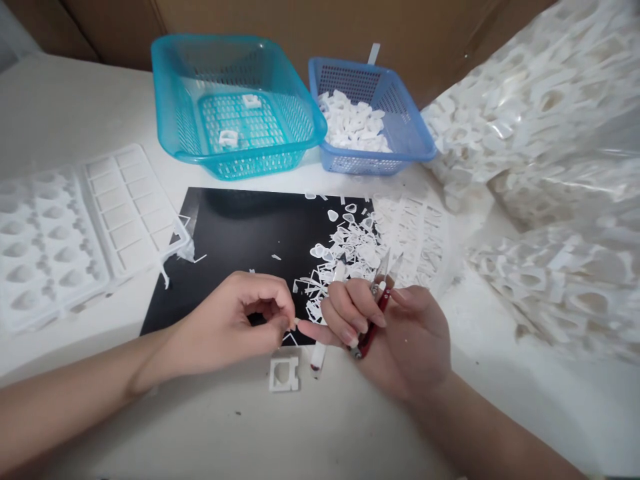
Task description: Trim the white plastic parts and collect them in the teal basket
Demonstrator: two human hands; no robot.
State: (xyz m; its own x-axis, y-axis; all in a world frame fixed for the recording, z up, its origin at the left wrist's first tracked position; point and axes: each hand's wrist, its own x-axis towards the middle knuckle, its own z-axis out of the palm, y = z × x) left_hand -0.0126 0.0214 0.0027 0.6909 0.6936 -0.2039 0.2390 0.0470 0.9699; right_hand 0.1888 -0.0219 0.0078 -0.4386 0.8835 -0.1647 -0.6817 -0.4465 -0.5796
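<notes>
My left hand [255,313] is closed in a pinch over the near edge of a black mat [240,233], its fingertips meeting the outstretched index finger of my right hand. Anything between those fingertips is too small to make out. In my right hand [395,333] sits a pair of thread snips [383,300] with red handles, fingers curled round it and blades pointing away from me. Below the left fingertips, a white square plastic piece [284,375] with a rounded opening lies on the table. A white pen-like tool [318,357] lies partly behind my right hand.
White plastic scraps [355,243] are heaped on the mat's right side. Behind stand a teal basket [240,160] with two white pieces and a blue basket [370,163] of small white parts. White moulded sheets [55,233] lie left; bulging clear bags [545,133] crowd the right.
</notes>
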